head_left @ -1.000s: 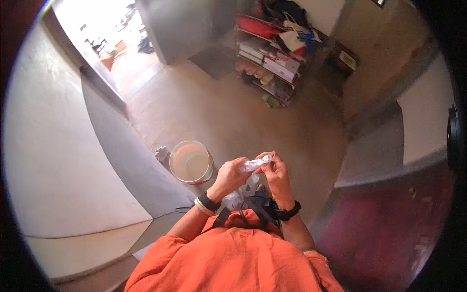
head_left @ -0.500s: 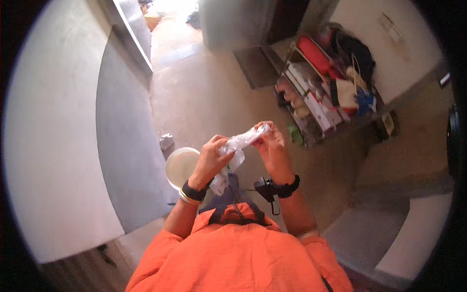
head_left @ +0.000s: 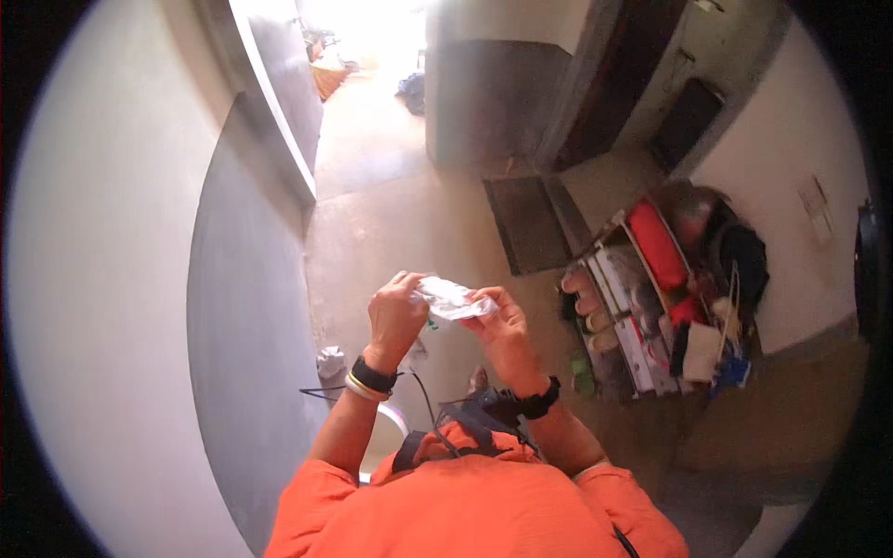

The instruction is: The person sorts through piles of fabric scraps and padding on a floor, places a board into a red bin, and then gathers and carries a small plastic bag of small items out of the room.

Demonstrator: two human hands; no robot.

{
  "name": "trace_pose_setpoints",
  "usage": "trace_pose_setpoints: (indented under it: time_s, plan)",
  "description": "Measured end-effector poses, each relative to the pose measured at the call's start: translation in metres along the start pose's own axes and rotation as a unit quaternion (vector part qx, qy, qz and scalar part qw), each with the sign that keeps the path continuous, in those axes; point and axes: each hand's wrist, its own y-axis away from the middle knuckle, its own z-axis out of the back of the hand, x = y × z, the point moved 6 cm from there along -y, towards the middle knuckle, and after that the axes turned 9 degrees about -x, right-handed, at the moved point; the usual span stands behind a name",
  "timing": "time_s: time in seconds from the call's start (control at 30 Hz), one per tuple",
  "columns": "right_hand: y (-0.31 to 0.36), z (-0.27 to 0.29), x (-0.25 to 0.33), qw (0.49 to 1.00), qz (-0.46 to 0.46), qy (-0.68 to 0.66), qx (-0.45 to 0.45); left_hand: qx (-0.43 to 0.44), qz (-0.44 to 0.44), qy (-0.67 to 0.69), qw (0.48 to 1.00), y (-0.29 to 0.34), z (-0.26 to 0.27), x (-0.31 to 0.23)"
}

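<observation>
A crumpled white plastic bag [head_left: 452, 298] is stretched between my two hands in front of my chest. My left hand [head_left: 394, 314] grips its left end, fingers closed around the gathered plastic. At the other end, my right hand [head_left: 503, 333] pinches the bag between thumb and fingers. A thin, partly see-through part with small green marks hangs below it. Dark bands sit on both wrists, and a pale bangle [head_left: 366, 389] circles the left one.
Beside my left forearm shows the rim of a pale bucket [head_left: 397, 418], mostly hidden. A crumpled white lump [head_left: 330, 361] lies by the left wall. To the right stands a rack [head_left: 637, 316] loaded with shoes and boxes. A dark doormat [head_left: 526, 225] lies ahead, near a bright doorway.
The view has tilted up, showing more of the doorway and doormat. Both hands still hold the bag, now spread flatter between them with its right end lower. The bucket is mostly hidden now.
</observation>
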Motion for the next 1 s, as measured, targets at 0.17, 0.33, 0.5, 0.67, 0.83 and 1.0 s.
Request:
trace_pose_setpoints:
  time_s: [0.17, 0.33, 0.5, 0.67, 0.83, 1.0]
  plan:
    - [-0.139, -0.025, -0.056, 0.945, -0.196, -0.239, 0.104, 0.029, 0.249, 0.33, 0.91, -0.118, -0.055, 0.086]
    - [-0.288, -0.07, -0.083, 0.893, -0.342, -0.245, 0.159, -0.026, 0.222, 0.408, 0.885, -0.248, -0.074, 0.135]
    - [-0.443, -0.122, -0.072, 0.82, -0.423, -0.27, 0.274, 0.128, 0.146, 0.435, 0.879, -0.378, -0.068, 0.158]
    - [-0.576, -0.176, -0.051, 0.854, -0.157, 0.152, 0.472, 0.265, 0.117, 0.38, 0.879, -0.442, -0.094, 0.239]
    - [-0.724, -0.216, -0.1, 0.831, -0.486, -0.032, 0.27, 0.228, 0.026, 0.283, 0.931, -0.579, -0.103, 0.332]
    - [-0.911, -0.262, -0.134, 0.894, -0.263, 0.015, 0.363, 0.113, 0.1, 0.382, 0.912, -0.735, -0.132, 0.453]
